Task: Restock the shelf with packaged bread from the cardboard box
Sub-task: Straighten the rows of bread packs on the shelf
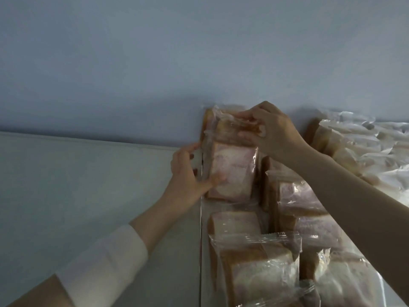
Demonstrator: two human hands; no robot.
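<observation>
A clear-wrapped packet of sliced bread (pixel 232 171) stands at the back left corner of the shelf, against the wall. My left hand (pixel 190 176) grips its lower left side, thumb on the front. My right hand (pixel 269 129) pinches the crinkled wrapper top of the same packet. Another packet (pixel 215 117) stands behind it against the wall. Several more wrapped bread packets (pixel 254 267) fill the shelf in rows toward me and to the right. The cardboard box is out of view.
A thin upright divider (pixel 201 229) marks the shelf's left end. Left of it lies a pale flat surface (pixel 88 185). A blue-grey wall (pixel 199 52) rises behind. More crinkled bread packets (pixel 365 147) are piled at the far right.
</observation>
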